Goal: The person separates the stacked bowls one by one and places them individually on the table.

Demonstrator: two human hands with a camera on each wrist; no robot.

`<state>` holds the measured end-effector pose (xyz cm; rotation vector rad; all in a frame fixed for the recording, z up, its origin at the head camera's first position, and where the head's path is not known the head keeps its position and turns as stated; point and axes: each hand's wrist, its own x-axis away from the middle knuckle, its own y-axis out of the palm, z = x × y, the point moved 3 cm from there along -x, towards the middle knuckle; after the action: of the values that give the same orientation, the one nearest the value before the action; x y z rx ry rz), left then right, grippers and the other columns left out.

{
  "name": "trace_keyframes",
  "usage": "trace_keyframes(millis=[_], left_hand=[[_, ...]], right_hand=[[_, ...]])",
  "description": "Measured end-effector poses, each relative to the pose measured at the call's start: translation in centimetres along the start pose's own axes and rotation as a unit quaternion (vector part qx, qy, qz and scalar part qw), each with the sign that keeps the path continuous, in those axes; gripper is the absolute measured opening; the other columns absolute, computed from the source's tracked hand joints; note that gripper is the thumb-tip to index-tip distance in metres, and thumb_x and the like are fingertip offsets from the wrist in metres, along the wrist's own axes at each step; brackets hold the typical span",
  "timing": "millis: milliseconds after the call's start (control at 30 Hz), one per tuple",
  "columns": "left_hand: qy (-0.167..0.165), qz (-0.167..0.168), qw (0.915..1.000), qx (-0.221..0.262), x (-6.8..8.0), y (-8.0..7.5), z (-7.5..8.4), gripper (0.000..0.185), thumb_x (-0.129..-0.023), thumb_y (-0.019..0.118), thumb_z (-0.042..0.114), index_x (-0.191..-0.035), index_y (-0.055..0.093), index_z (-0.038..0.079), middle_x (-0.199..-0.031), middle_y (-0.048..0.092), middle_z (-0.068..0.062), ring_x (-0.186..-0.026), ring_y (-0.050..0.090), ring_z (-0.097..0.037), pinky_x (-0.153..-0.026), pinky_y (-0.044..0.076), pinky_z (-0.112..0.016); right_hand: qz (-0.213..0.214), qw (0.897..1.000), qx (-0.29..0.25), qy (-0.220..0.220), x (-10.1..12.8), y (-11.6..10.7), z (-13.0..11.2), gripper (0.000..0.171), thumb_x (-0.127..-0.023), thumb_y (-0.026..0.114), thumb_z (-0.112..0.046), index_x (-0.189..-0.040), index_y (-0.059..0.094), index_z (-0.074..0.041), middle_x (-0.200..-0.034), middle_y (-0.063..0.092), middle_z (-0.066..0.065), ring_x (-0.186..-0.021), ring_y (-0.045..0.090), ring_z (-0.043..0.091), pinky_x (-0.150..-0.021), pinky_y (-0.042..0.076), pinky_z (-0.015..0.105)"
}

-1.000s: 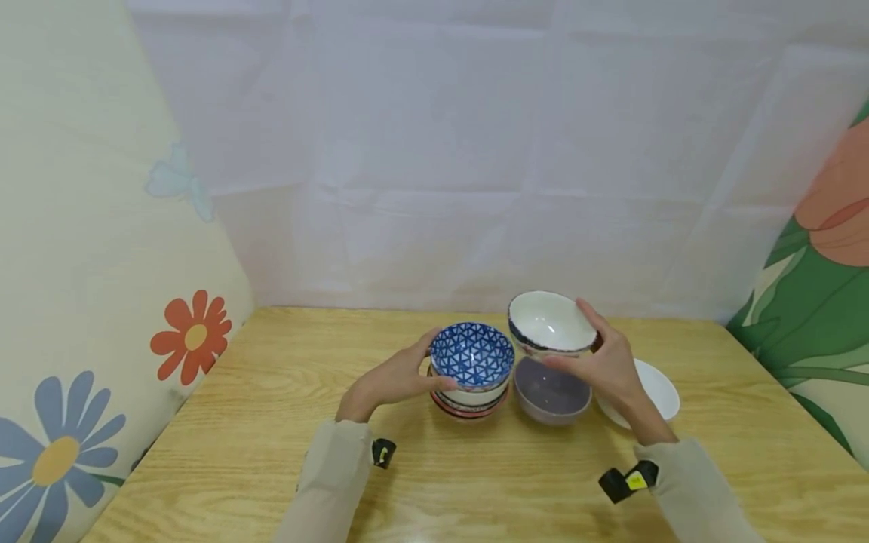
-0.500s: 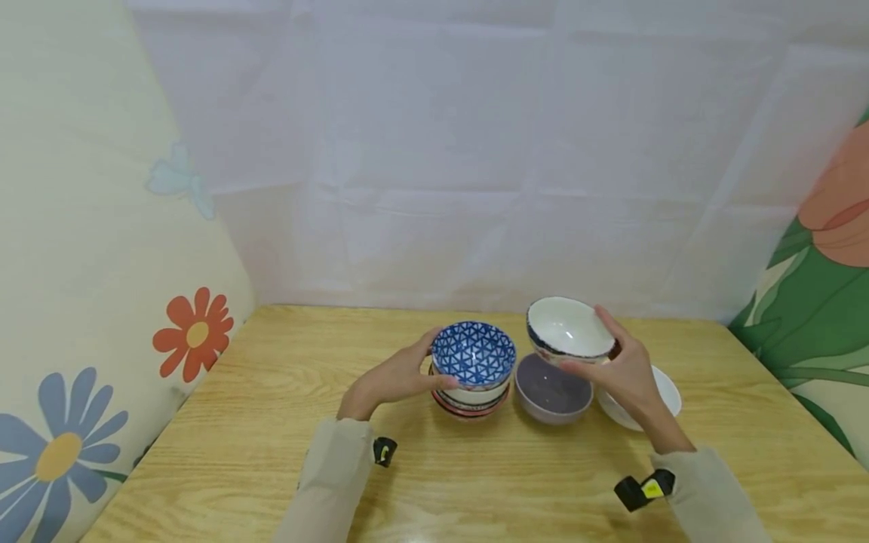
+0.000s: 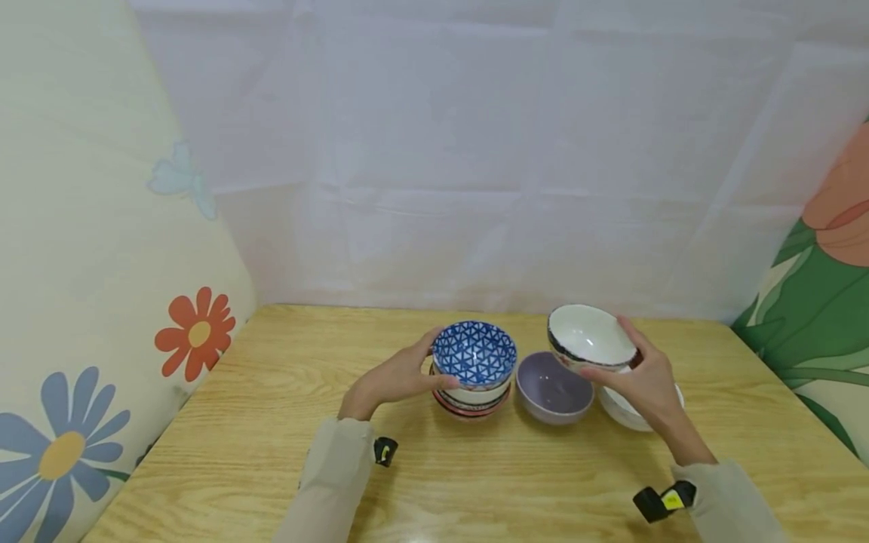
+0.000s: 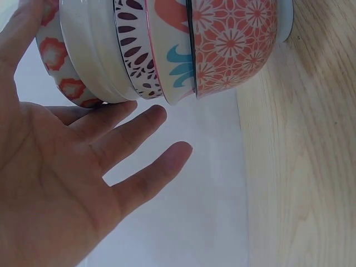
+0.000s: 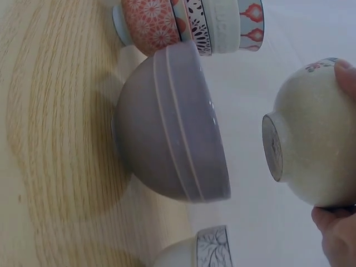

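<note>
A stack of several bowls (image 4: pixel 228 50) stands on the table, topped by a bowl with a blue triangle pattern inside (image 3: pixel 474 353). My left hand (image 3: pixel 397 373) holds the stack near its top, thumb at the front and fingers behind. In the left wrist view the lower fingers are spread, two of them free of the bowls. My right hand (image 3: pixel 645 382) grips a white-lined bowl with a dark rim (image 3: pixel 589 335) by its right side, raised and tilted. In the right wrist view its pale underside and foot ring show. Below it sits a purple bowl (image 3: pixel 553 386).
A white bowl (image 3: pixel 623 411) stands right of the purple one, partly behind my right hand. Its outer band has a grey branching pattern in the right wrist view. A white cloth (image 3: pixel 434 151) hangs along the back edge of the wooden table (image 3: pixel 475 483).
My right hand has moved right and slightly down with the white-lined bowl, from beside the stack to between the purple and white bowls. My left hand has stayed at the stack.
</note>
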<state>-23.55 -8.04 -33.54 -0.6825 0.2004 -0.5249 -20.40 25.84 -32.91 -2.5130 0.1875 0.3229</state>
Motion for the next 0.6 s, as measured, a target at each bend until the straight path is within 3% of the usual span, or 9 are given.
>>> trace_keyframes(millis=[233,600], left_hand=[[0.002,-0.001,1.0000,0.003,0.0,-0.1,-0.1,0.090,-0.086,0.069,0.040,-0.153,0.016,0.015,-0.155,0.029,-0.014,-0.141,0.029,-0.036,-0.113,0.026,-0.056],[-0.004,-0.002,1.0000,-0.001,0.1,0.0,-0.2,0.092,-0.084,0.070,0.042,-0.154,0.015,0.017,-0.155,0.029,-0.011,-0.142,0.029,-0.034,-0.113,0.026,-0.055]], right_hand=[[0.023,1.000,0.004,-0.015,0.3,-0.8,0.9,0.102,-0.073,0.083,-0.017,-0.151,0.019,0.000,-0.147,0.030,0.033,-0.123,0.044,0.043,-0.076,0.032,-0.004],[0.027,0.999,0.013,0.012,1.2,-2.1,2.1,0.100,-0.076,0.081,-0.021,-0.151,0.017,0.000,-0.149,0.029,0.032,-0.126,0.040,0.046,-0.075,0.031,-0.005]])
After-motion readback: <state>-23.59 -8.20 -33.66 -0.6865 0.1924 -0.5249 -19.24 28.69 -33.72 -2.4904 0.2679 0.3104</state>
